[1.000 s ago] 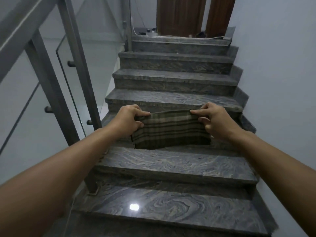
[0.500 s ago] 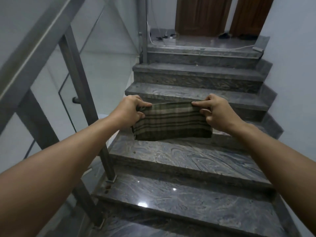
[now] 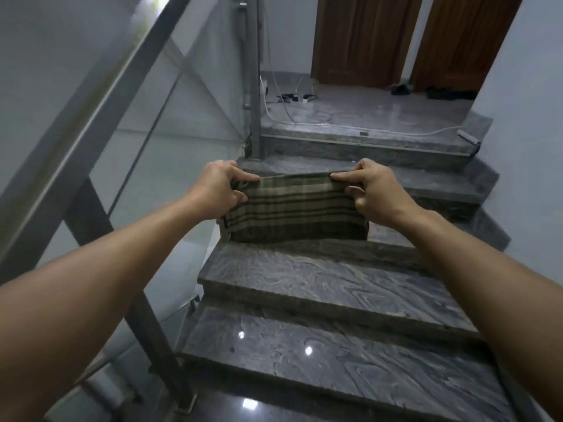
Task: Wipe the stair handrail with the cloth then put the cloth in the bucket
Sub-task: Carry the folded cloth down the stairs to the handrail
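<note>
Stairs (image 3: 320, 287) of grey veined stone climb ahead of both hands toward a landing (image 3: 380, 111), where two brown doors (image 3: 365, 38) stand and white cables (image 3: 292, 99) trail across the floor. No container shows anywhere in view. To the left of the left hand (image 3: 216, 190) the metal handrail (image 3: 100, 95) slants upward, carried on grey posts (image 3: 253, 77) with glass panels (image 3: 182, 95) between them; the rail is well apart from both hands, and nothing lies between it and the left arm. A plain pale wall (image 3: 530, 102) runs along beyond the right hand (image 3: 374, 193).

Between the two hands hangs the cloth (image 3: 295, 211), olive green with darker stripes, folded into a flat band and held in the air above the steps, touching none of them. Each hand is closed on one upper corner, thumb on top and fingers curled beneath, and the top edge is pulled nearly straight from one grip to the other.
</note>
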`<act>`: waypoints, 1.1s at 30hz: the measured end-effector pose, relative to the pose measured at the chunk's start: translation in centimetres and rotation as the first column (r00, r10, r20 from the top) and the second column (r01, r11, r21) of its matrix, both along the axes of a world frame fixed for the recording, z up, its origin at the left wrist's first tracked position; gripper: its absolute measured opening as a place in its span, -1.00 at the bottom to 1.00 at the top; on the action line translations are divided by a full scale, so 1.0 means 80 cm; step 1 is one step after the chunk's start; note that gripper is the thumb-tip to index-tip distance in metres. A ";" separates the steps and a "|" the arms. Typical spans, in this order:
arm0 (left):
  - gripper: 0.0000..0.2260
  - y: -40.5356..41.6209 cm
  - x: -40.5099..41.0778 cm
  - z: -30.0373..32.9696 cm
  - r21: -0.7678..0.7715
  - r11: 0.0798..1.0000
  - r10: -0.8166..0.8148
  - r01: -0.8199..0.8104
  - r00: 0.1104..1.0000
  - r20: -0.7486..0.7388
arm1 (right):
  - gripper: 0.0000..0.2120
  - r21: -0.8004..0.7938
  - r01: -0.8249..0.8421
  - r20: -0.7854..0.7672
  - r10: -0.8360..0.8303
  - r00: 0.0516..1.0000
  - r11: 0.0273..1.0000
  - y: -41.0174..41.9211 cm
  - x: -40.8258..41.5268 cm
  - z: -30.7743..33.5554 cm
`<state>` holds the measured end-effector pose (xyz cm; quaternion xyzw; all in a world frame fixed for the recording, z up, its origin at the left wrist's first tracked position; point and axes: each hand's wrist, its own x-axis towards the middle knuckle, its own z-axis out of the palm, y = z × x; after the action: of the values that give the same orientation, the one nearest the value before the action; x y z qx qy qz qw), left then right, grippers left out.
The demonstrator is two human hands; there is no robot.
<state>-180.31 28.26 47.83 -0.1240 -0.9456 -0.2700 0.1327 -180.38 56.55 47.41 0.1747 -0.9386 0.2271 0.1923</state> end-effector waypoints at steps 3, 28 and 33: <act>-0.63 0.006 -0.048 0.040 0.000 1.000 0.030 -0.030 1.000 -0.009 | -0.64 -0.002 -0.025 -0.027 0.025 0.999 1.000 0.005 -0.059 0.038; -0.64 -0.084 -0.372 0.438 0.015 0.957 0.284 -0.290 0.924 -0.254 | -0.66 -0.036 -0.220 -0.237 0.206 0.949 0.975 -0.140 -0.496 0.449; -0.66 -0.106 -0.420 0.485 0.051 0.927 0.373 -0.372 0.895 -0.246 | -0.66 0.001 -0.246 -0.238 0.240 0.941 0.969 -0.181 -0.556 0.517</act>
<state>-213.91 19.76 86.63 0.0263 -0.9268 -0.2230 0.3009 -224.89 42.07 88.78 0.3121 -0.8769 0.2401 0.2756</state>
